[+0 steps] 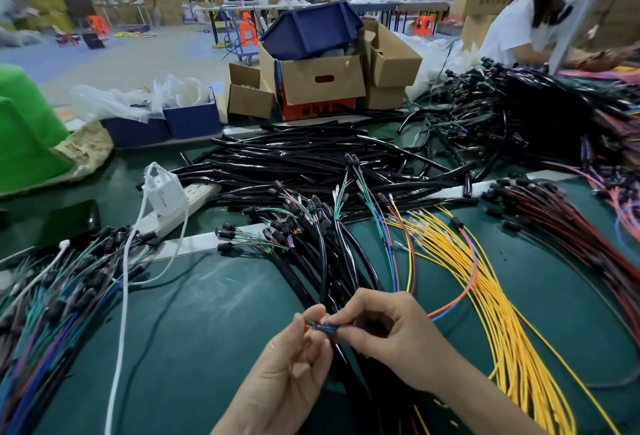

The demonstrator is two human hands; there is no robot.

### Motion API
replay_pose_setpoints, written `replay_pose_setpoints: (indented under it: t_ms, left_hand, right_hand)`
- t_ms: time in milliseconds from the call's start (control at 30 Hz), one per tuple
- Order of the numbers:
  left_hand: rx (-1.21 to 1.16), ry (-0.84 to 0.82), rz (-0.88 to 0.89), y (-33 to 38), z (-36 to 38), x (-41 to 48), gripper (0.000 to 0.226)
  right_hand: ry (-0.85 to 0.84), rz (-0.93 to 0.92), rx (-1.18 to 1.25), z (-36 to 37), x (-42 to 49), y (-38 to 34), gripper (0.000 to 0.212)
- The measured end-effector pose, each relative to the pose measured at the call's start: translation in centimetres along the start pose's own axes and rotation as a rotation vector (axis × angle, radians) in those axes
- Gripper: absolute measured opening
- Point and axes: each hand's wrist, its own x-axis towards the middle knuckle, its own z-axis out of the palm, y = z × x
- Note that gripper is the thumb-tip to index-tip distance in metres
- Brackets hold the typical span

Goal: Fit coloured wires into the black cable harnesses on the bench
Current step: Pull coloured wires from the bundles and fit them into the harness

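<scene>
Both your left hand [298,348] and right hand [388,330] pinch the coloured wires [320,326], lying left-right, lower centre of frame.

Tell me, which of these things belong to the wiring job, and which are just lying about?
In the job: left hand and right hand, both pinching a short bunch of coloured wires; black sheathed cable harnesses; loose bundle of yellow wires.
Lying about: white power strip with white charger; green plastic tub; brown cardboard boxes; dark blue plastic bin.

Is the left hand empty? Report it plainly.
No, the left hand pinches a short bundle of red, green and blue wires alongside the right hand.
</scene>
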Motion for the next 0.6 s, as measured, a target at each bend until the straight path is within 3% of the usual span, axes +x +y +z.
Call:
replay_pose_setpoints:
  t_ms: [200, 333, 600]
  left_hand:
    - [-0.072, -0.018, -0.071, 0.27, -0.08, -0.04, 0.062]
    - [-0.041, -0.029, -0.058, 0.22, -0.29, 0.08, 0.06]
    - [0.2, -0.088, 0.067, 0.06, -0.69, 0.7, 0.051]
  right_hand:
    - [-0.015, -0.012, -0.006, 0.11, 0.0, 0.17, 0.025]
    - [-0.011, 0.0, -0.011, -0.05, 0.06, 0.3, 0.019]
    - [-0.06, 0.015, -0.078, -0.36, -0.08, 0.53, 0.011]
